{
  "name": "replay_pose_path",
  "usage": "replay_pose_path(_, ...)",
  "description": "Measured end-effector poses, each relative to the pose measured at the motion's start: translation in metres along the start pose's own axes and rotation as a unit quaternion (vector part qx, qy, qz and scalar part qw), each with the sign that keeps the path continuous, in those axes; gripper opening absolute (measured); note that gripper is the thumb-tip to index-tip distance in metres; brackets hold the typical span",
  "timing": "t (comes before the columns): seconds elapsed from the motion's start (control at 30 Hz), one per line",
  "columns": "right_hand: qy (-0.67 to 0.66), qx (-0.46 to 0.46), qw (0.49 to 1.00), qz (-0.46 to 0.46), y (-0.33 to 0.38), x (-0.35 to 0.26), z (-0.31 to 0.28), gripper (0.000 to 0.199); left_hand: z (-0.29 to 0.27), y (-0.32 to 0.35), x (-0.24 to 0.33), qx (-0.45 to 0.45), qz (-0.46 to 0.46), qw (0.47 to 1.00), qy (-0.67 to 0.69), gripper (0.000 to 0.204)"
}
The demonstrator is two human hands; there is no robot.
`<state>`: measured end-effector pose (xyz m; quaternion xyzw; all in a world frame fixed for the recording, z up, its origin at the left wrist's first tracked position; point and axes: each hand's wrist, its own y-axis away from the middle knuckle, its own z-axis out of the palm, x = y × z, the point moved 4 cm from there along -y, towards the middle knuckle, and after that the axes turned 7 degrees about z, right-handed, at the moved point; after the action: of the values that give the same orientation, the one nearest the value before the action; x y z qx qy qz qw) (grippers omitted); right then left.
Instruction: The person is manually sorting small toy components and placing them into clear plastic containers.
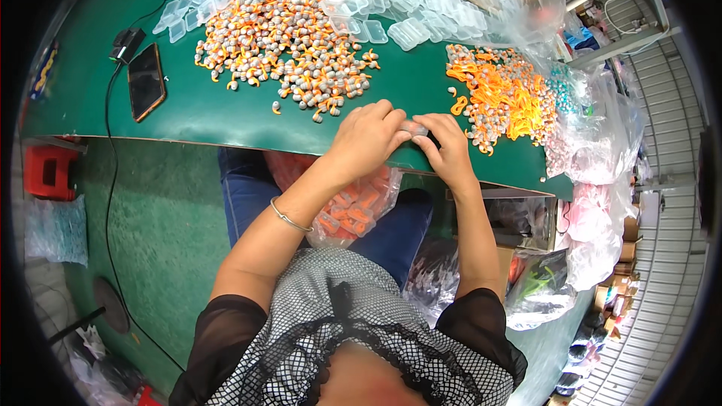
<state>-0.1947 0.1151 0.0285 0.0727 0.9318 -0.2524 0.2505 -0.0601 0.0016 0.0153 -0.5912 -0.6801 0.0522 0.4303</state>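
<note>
In the head view, the left hand (pixel 365 139) and the right hand (pixel 447 144) meet above the near edge of the green counter (pixel 226 119). The fingers of both are bent and pinch a small greyish piece (pixel 413 128) between them; fingertips cover much of it, so its exact kind cannot be told. Beyond the fingers and to their left spreads a large heap of grey-and-orange pieces (pixel 274 37), with a few strays nearest the left hand. Farther beyond lie many clear plastic boxes (pixel 410 33). Just right of the fingers is a second heap, of grey pieces mixed with orange loops (pixel 489 90). Well to the left of the fingers lies a dark phone (pixel 146 83). Below them, on the person's lap, rests a clear bag (pixel 331 237) holding orange items (pixel 352 214).
</note>
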Motion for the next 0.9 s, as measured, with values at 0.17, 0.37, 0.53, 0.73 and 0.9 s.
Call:
replay_pose_path(0.17, -0.073, -0.029, 0.996, 0.037, -0.003, -0.009, 0.008, 0.02, -0.007, 0.006, -0.004, 0.008, -0.013, 0.998, 0.06, 0.022)
replay_pose_path(0.37, -0.182, -0.152, 0.967, 0.093, -0.033, -0.004, 0.017, 0.012, -0.019, 0.018, -0.004, 0.089, -0.04, 0.99, 0.106, 0.02)
replay_pose_path(0.53, 0.116, 0.079, 0.989, -0.049, -0.123, 0.015, 0.042, 0.011, -0.024, 0.033, 0.031, 0.006, 0.048, 0.998, 0.038, 0.021)
replay_pose_path(0.73, 0.213, 0.089, 0.972, -0.037, -0.149, 0.035, 0.079, 0.01, -0.029, 0.065, 0.037, -0.02, 0.094, 0.995, 0.034, 0.021)
replay_pose_path(0.9, 0.205, 0.105, 0.972, -0.052, -0.099, 0.01, 0.037, 0.014, -0.067, 0.049, 0.003, 0.063, -0.015, 0.994, -0.085, 0.021)
